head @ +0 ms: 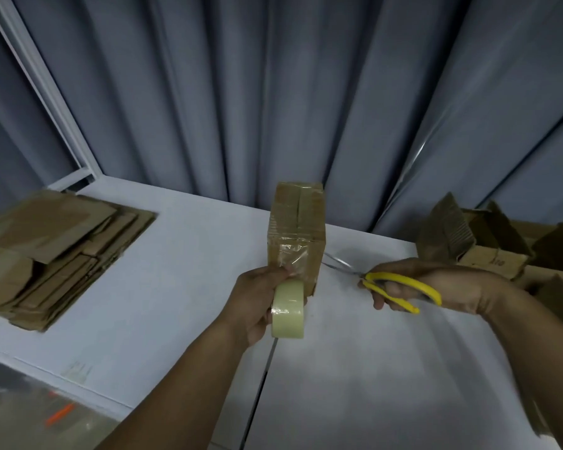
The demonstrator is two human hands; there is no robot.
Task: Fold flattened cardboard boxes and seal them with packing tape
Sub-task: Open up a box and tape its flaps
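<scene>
1. A small brown box [298, 228] stands up tall in the middle of the white table [182, 280]. Its top flaps are folded shut.
2. Shiny clear tape [291, 256] is stuck on the side of the box that faces the person. The tape looks a bit wrinkled.
3. The left hand [254, 300] has its fingers curled around a roll of pale tape [288, 308] and holds it tight.
4. The roll is right in front of the low part of the box. A fingertip of the left hand rests on the taped side.
5. The right hand [452, 284] is to the right of the box, a little way off. Its fingers go through the yellow handles of the scissors [407, 280] and grip them.
6. The thin blades point toward the box and are a little apart. They are blurry, so it is hard to tell if they touch the tape.
7. A pile of flat cardboard [56, 251] lies far off on the left side of the table.
8. Some open boxes [468, 245] sit on the right side, with their flaps sticking up.
9. A grey curtain [273, 92] hangs behind the table.
</scene>
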